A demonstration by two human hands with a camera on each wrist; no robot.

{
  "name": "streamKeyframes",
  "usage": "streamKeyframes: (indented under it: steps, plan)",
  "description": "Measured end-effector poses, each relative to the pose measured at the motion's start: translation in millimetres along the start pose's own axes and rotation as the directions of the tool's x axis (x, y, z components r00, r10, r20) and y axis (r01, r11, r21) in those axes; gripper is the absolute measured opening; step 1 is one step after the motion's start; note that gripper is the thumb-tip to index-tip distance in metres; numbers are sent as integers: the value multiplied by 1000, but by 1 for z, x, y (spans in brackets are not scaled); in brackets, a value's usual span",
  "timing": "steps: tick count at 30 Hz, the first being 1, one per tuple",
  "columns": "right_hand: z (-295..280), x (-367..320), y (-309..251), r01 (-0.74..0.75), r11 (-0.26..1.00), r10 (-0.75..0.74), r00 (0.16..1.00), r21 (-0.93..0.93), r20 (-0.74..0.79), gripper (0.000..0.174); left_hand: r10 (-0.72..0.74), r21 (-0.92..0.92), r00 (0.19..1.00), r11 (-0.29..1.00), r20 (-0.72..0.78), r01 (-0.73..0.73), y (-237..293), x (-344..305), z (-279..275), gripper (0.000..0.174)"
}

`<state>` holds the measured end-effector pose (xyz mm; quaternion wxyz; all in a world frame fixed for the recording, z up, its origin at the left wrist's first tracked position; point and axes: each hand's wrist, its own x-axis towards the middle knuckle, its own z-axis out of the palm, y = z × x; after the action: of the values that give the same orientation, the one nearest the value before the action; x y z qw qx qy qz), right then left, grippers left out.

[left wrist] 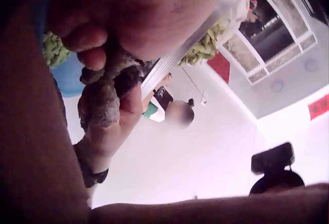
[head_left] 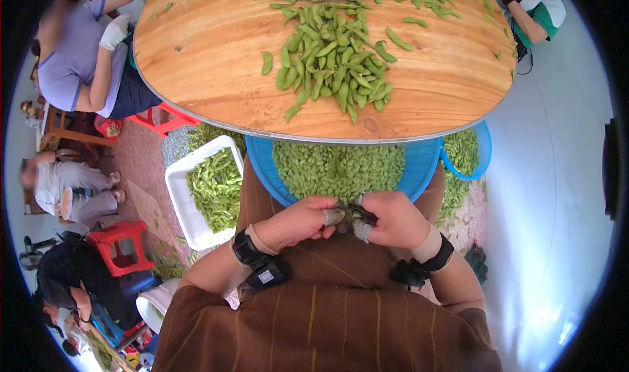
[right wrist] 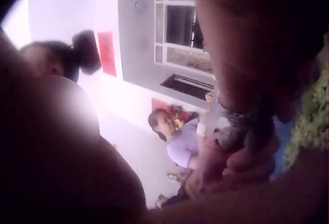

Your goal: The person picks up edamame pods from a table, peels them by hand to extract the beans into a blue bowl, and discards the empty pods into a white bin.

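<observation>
Above the near side of a blue basin (head_left: 424,175), my left hand (head_left: 298,222) and right hand (head_left: 395,220) meet fingertip to fingertip. Worn grey wraps (head_left: 333,216) cover some fingertips, and both hands have curled fingers. Between them is a small dark patch (head_left: 354,213); I cannot tell what it is. Shelled green beans (head_left: 337,169) fill the basin below. In the left wrist view the right hand's wrapped fingertip (left wrist: 104,105) lies against the left hand's fingers. The right wrist view is dark and blurred around the joined fingertips (right wrist: 231,136).
The wooden table (head_left: 209,77) overhangs the basin and bears a heap of edamame pods (head_left: 337,57). A white tub (head_left: 187,175) of pods stands left, a blue basket (head_left: 485,152) right. Other people sit at the table's left and right. Red stools (head_left: 121,247) stand left.
</observation>
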<state>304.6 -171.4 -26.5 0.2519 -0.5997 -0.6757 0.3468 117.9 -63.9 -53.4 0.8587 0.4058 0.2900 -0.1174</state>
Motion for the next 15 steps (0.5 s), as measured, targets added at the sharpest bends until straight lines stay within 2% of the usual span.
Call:
streamKeyframes:
  steps: [1,2,3,4,5,6,8,9,11,12,13,14,15]
  plan:
    - [3,0,0,-22,1000,22,1000,-15,-23,24,25,195,997,981,-72,-11,2,-2,1,18]
    - [5,1,0,-42,999,41,998,-31,-45,23,26,190,997,982,-69,-12,6,-8,2,18]
    - [4,3,5,-43,998,42,998,-34,-38,23,92,301,981,953,-170,-37,10,-19,1,20]
    - [2,7,14,-79,983,63,993,-167,-99,22,167,410,950,911,-262,-47,11,-28,-4,21]
    - [0,11,20,-122,949,76,983,-291,-164,22,304,533,904,839,-300,-105,2,-35,-19,19]
    - [-3,16,25,-147,924,92,982,-354,-167,21,439,653,842,744,-314,-144,-9,-44,-37,18]
    - [-2,34,32,-174,915,120,979,-364,-165,23,601,867,691,492,-402,77,-16,-71,-59,19]
    - [1,42,35,-202,904,149,975,-378,-164,24,598,866,692,494,-405,81,-20,-80,-67,19]
    - [14,58,43,-184,893,129,979,-410,-158,25,689,790,418,390,-591,473,-26,-91,-78,23]
    - [20,63,45,-167,881,110,982,-442,-152,26,687,786,415,393,-596,477,-25,-92,-79,23]
    - [25,66,45,-161,883,106,984,-441,-146,26,723,808,385,426,-574,407,-24,-91,-79,23]
    - [30,68,45,-195,875,141,978,-443,-152,25,755,827,349,453,-555,333,-22,-89,-79,23]
    - [33,69,43,-228,865,174,972,-446,-158,25,753,822,344,459,-561,335,-16,-85,-73,23]
